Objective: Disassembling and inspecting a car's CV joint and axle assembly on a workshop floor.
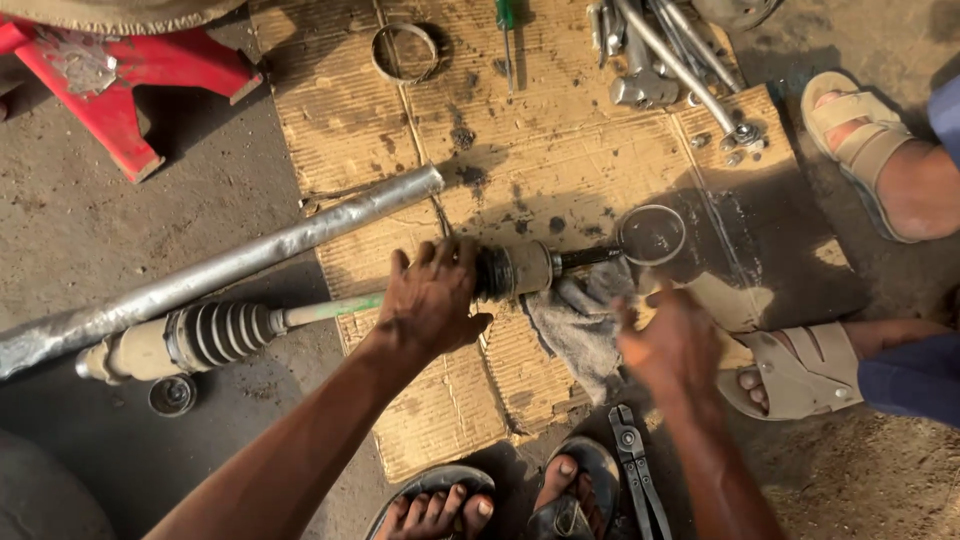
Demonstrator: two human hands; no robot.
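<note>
Left hand (pixel 432 295) fingers wrapped round greasy axle shaft (pixel 330 310); right hand (pixel 672 345) gripping grey rag (pixel 580 330).

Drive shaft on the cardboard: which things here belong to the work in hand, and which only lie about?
In use:
left hand
right hand
drive shaft
grey rag

Lying about:
metal pipe
screwdriver
metal ring
pliers
round lid
red stool

Hard, warm sunlight falls on the far cardboard sheet (pixel 560 150), while long dark shadows cover its right part and the near ground. The right hand (pixel 672 345) is smeared by motion blur; the left hand (pixel 432 298) stays sharp. Straight lines bend slightly toward the frame edges.
</note>
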